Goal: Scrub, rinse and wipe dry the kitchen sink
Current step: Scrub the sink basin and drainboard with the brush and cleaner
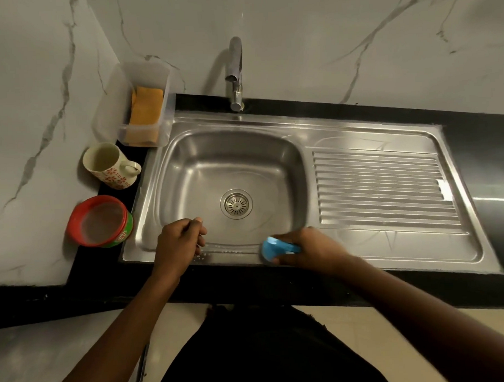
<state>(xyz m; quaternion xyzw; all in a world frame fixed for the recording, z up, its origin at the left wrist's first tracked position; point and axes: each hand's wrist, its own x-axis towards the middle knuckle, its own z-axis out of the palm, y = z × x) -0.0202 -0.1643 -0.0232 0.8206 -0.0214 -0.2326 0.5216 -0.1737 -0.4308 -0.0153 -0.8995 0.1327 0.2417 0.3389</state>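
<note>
Evidently the scrubbing step is in hand. Nearest, at the bottom of the frame, a strip of pale floor shows below the black desk. Just beyond, at lower centre, the right hand has its fingers clamped on a blue scrubber, pressed to the front rim of the steel sink. The left hand rests on the same rim further left, fingers curled together in a loose fist, holding nothing I can see. Small droplets or suds dot the rim between them.

No water runs from the tap, so rinsing and wiping are probably not yet done. The next move likely calls for firm strokes along the rim, then down the basin walls toward the drain.

At centre right lies the ribbed drainboard. Up the left side stand a red tub, a mug and a clear box holding an orange cloth, likely for drying. A marbled wall closes the far side.
</note>
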